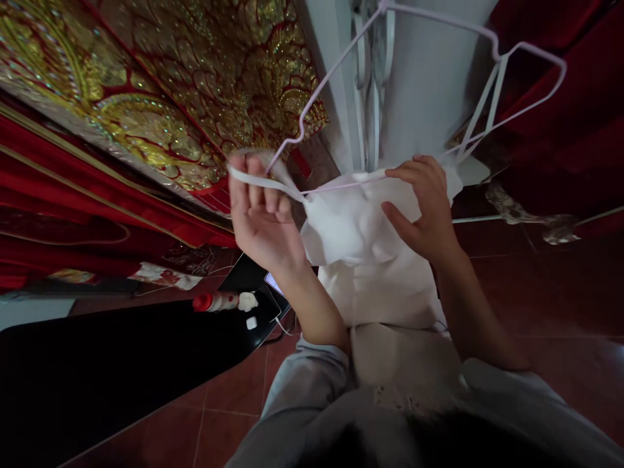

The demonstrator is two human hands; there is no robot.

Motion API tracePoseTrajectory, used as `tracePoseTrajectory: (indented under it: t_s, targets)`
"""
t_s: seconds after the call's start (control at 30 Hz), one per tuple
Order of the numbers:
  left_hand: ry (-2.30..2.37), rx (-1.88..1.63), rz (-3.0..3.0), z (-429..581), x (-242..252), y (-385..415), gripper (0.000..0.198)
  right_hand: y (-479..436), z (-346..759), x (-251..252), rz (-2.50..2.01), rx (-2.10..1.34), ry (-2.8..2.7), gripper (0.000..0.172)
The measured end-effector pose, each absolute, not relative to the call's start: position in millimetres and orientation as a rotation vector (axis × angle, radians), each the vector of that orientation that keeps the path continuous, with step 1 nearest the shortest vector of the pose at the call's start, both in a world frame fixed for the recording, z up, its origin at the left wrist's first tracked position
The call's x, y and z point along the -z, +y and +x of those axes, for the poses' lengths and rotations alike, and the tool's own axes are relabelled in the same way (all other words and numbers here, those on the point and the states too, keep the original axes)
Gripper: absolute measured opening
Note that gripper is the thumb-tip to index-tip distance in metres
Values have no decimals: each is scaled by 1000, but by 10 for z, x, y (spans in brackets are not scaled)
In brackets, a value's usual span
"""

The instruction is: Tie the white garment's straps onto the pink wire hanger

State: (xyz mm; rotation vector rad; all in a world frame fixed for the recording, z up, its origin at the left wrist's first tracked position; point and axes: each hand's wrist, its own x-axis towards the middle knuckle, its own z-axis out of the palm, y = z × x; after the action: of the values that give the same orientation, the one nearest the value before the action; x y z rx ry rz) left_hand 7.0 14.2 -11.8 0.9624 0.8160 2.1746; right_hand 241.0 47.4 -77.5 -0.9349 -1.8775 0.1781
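Note:
A lilac wire hanger [336, 55] hangs at an angle before me, its lower bar running along the top edge of a white garment [341, 221]. My left hand [266, 214] is on the hanger's left side, palm showing and fingers bent up through a white strap [260, 182], which loops around them. The strap's end on the garment lies just right of that hand. On the other side, my right hand [424, 208] has its thumb and fingers apart, with a fingertip at the garment's top edge. Another white strap [487, 107] is looped over the hanger's right arm.
Red and gold sequined cloth [219, 84] hangs at the left. A black table [121, 364] carries a red-capped bottle [209, 301], a small white case [251, 323] and a phone [273, 283]. Ahead is a pale panel [424, 84]; dark red fabric [585, 130] hangs right.

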Motion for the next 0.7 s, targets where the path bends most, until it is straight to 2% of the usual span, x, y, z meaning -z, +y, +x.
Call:
tracePoseTrajectory:
  t_s: [0.1, 0.2, 0.37, 0.5, 0.7]
  targets:
    - [985, -2344, 796, -31, 295, 267, 26, 468, 2435, 789, -928, -207, -1877, 45]
    - [1177, -2206, 735, 38, 485, 257, 21, 463, 2425, 801, -939, -233, -1873, 45]
    - [983, -1923, 907, 363, 530, 210, 35, 457, 2358, 787, -916, -211, -1889, 49]
    - [954, -1987, 932, 474, 500, 257, 29, 413, 2369, 770, -878, -123, -1896, 49]
    - [888, -1957, 961, 408, 576, 310, 24, 716, 2816, 781, -943, 12, -1306, 57]
